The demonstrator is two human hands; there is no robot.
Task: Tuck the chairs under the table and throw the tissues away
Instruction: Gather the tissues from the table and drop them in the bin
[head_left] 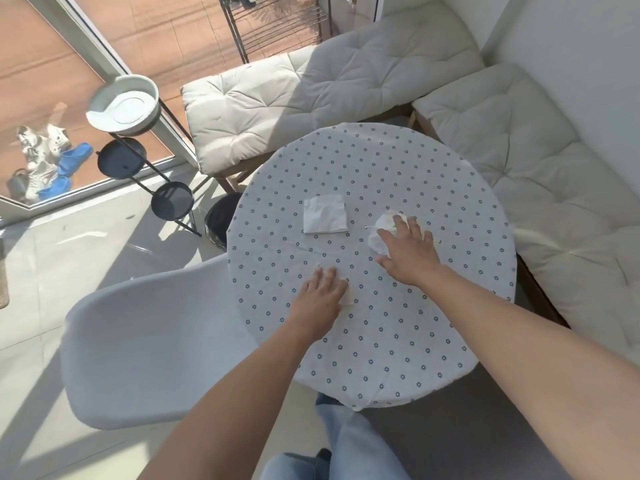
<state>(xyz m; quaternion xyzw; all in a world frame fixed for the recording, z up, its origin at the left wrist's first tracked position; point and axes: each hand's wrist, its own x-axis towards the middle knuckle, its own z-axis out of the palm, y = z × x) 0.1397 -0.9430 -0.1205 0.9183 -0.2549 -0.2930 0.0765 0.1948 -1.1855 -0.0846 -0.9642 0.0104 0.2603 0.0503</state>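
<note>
A round table (433, 341) with a white dotted cloth fills the middle. A flat folded tissue (325, 215) lies near its far left part. My right hand (408, 247) rests with fingers spread on a crumpled tissue (378, 239) at the table's centre. My left hand (322, 294) lies flat on the cloth, covering a small white tissue (347, 299) whose edge shows by the fingers. A white moulded chair (145, 341) stands to the left, its seat partly under the table edge.
A dark bin (221, 216) stands on the floor by the table's far left edge. Cushioned benches (540, 161) run along the back and right walls. A black plant stand with a white bowl (123, 102) is at the left, near a glass door.
</note>
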